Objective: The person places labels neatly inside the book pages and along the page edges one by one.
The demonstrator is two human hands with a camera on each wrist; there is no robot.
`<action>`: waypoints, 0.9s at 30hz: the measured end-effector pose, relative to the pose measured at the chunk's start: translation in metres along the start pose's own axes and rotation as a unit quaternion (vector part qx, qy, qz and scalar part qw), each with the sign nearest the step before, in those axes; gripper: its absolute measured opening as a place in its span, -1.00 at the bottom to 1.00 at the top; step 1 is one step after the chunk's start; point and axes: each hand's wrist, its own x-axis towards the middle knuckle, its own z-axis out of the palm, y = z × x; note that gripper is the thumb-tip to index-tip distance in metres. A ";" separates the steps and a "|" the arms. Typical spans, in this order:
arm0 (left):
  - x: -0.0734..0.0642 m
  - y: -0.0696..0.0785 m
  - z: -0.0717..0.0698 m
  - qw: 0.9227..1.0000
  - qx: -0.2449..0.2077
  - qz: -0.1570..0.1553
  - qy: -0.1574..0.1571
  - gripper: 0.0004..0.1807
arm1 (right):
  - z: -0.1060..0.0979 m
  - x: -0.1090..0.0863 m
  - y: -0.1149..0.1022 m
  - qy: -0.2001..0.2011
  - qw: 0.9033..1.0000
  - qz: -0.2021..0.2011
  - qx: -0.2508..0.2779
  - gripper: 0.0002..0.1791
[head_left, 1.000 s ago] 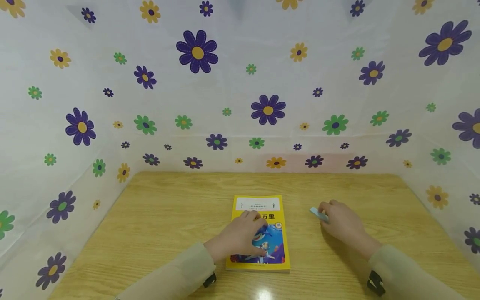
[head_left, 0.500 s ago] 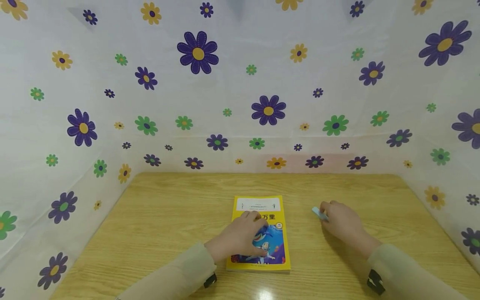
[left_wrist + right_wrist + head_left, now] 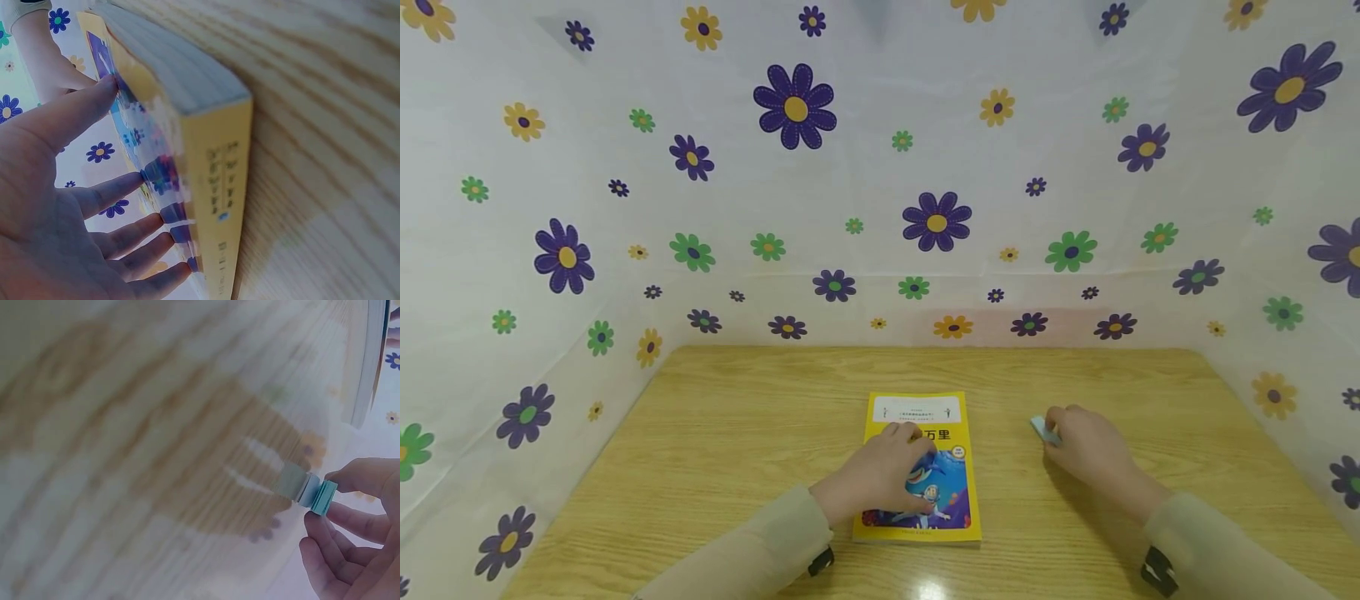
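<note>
A yellow paperback book [image 3: 953,492] with a blue undersea picture on its cover lies flat on the table. My left hand [image 3: 880,471] rests on that cover, its fingers and thumb spread; the left wrist view shows the fingertips pressing the face of the book [image 3: 215,150] beside its yellow spine. To the right of the book, my right hand [image 3: 1086,448] pinches a small pale-blue block [image 3: 1042,431] between thumb and fingers. From the right wrist, the block [image 3: 323,498] shows a ribbed teal end and a whitish part close over the wood, looking like an eraser.
Light wood-grain table [image 3: 737,450] surface surrounds the book and both hands. White cloth [image 3: 865,167] printed with purple, green and orange flowers stands along the back and both sides.
My right hand and the small block have shifted slightly to the right, and the block's angle has turned a little. The left hand and the book stay where they were.
</note>
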 end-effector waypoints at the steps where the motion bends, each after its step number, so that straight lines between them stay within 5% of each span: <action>1: 0.000 0.000 0.000 1.000 0.000 0.000 0.000 -0.14 | -0.001 -0.001 -0.001 -0.001 1.000 0.000 0.000 -0.80; 11: -0.001 -0.001 0.000 1.000 -0.002 0.000 -0.001 -0.14 | -0.002 -0.005 -0.006 -0.033 0.999 0.024 0.018 -0.77; 27: 0.001 -0.002 0.003 1.000 -0.003 -0.002 -0.001 -0.14 | 0.004 -0.007 -0.011 -0.029 0.999 0.016 0.006 -0.77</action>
